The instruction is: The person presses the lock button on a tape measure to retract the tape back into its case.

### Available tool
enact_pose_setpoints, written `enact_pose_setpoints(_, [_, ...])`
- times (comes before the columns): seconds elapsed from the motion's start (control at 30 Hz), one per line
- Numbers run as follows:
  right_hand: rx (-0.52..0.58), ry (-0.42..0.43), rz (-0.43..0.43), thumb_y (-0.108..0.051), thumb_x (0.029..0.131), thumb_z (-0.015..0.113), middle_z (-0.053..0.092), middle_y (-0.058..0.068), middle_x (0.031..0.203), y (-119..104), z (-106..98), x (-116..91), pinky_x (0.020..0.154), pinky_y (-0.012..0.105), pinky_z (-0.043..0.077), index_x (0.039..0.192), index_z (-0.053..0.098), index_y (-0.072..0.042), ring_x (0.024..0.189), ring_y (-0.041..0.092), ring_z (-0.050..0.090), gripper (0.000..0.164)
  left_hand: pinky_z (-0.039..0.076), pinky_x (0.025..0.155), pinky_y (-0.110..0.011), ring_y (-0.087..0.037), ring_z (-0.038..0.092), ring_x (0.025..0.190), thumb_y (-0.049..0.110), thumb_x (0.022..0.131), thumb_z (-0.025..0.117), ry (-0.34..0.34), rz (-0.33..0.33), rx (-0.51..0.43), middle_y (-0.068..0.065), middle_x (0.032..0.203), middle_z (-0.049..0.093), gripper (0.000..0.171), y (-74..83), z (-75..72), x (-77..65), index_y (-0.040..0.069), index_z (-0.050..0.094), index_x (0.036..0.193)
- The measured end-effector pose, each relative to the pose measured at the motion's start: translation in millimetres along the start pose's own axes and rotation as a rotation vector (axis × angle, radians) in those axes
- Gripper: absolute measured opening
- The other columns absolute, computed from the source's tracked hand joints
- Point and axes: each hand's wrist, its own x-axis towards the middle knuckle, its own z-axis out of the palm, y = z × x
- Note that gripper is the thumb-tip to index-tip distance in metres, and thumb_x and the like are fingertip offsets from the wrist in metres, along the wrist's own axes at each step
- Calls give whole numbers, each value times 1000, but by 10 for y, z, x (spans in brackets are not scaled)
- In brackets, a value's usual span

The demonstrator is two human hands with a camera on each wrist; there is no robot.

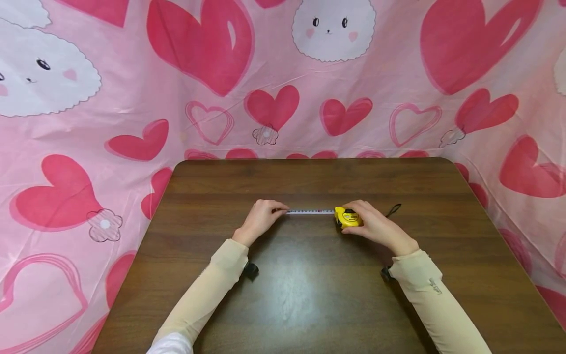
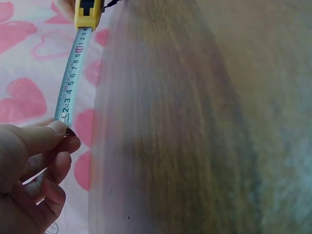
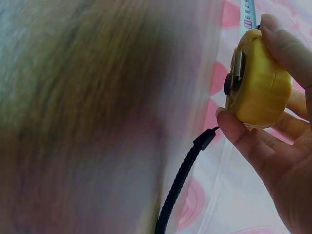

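A yellow tape measure (image 1: 348, 218) is gripped in my right hand (image 1: 373, 225), thumb and fingers around its case. Its white blade (image 1: 311, 212) stretches out to the left, showing numbers past ten in the left wrist view. The blade's end is pinched between thumb and forefinger of my left hand (image 1: 262, 219), the other fingers loosely curled below. In the right wrist view the yellow case (image 3: 265, 83) is seen from its edge, with a metal clip on one side. A black wrist strap (image 3: 180, 178) hangs from it.
Below the hands lies a brown wood-grain table (image 1: 287, 305) with rounded far corners. Pink cloth (image 1: 283, 73) printed with hearts and white faces hangs behind and on both sides. Small black wrist cameras (image 1: 251, 270) are worn at the sleeve cuffs.
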Motion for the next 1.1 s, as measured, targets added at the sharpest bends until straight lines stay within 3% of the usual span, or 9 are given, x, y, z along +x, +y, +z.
enact_pose_setpoints(0.47, [-37,55,-90,-29,85,88,62,18,129,-42,36,39,99,56,51,135,60,1,115,33,58,64,60,86,-38,-17,75,96,10,98,73,10,16,30,-3,105,80,15,60,29,9,13,83,109])
enact_pose_setpoints(0.87, [-18,30,-61,-31,84,89,60,17,131,-88,58,60,102,54,51,137,59,-1,116,31,56,67,60,87,-36,-15,74,94,12,98,74,4,14,-4,-3,106,80,15,64,69,20,13,83,109])
enact_pose_setpoints(1.1, [-36,43,-95,-30,84,89,62,18,128,-106,80,71,100,55,51,134,60,1,114,32,58,66,60,86,-37,-16,75,94,12,98,73,8,25,-4,-3,105,80,15,98,104,15,13,83,109])
